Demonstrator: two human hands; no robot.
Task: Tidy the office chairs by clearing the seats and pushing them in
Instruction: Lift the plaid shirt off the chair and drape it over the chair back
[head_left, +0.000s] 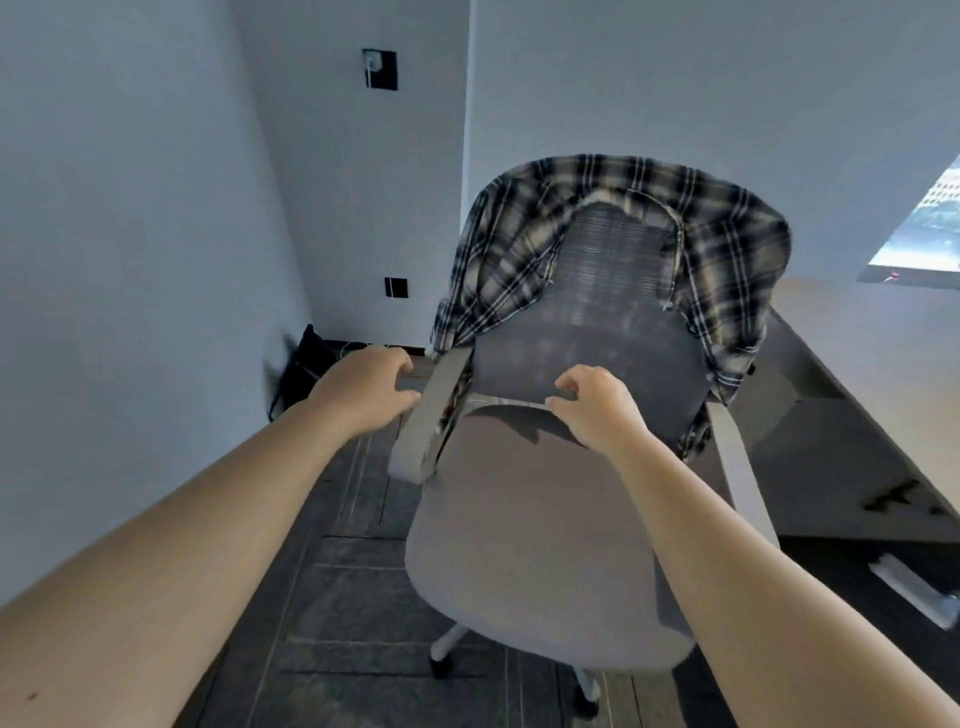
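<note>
A grey office chair (540, 540) with a mesh back and white armrests stands in front of me, its seat bare. A black-and-cream plaid shirt (727, 249) is draped over the top and both sides of the backrest. My left hand (369, 387) hovers just left of the left armrest (428, 415), fingers curled and apart, holding nothing. My right hand (597, 402) hangs over the back of the seat, near the base of the backrest, fingers loosely curled and empty.
A desk (872, 374) runs along the right, close to the chair's right armrest. A black bag (304, 364) leans in the left corner by the wall. Dark tiled floor lies to the left of the chair.
</note>
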